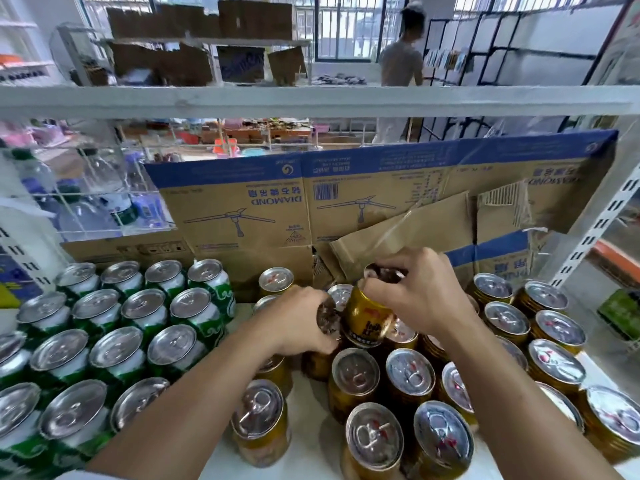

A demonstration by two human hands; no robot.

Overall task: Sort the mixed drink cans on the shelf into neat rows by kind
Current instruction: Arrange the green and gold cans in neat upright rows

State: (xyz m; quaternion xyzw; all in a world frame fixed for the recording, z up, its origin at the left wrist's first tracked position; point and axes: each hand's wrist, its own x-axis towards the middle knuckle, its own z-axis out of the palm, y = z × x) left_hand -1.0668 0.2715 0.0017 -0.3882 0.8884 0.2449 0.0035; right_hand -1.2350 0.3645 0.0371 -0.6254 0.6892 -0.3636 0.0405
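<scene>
Several green-and-white cans point(166, 317) stand in neat rows on the left of the white shelf point(311, 445). Gold cans point(408, 382) crowd the middle and right, less evenly. My right hand point(419, 289) grips the top of one gold can point(367, 317) and holds it lifted and tilted above the others. My left hand point(298, 320) is closed over the top of another gold can point(327, 320) just left of it; most of that can is hidden under my fingers.
Flattened blue-and-brown cardboard boxes point(346, 202) line the back of the shelf. Water bottles point(86, 202) sit in a clear bin at the upper left. A slotted shelf upright point(595, 216) rises at right. The upper shelf board point(311, 98) overhangs. A person point(401, 60) stands far behind.
</scene>
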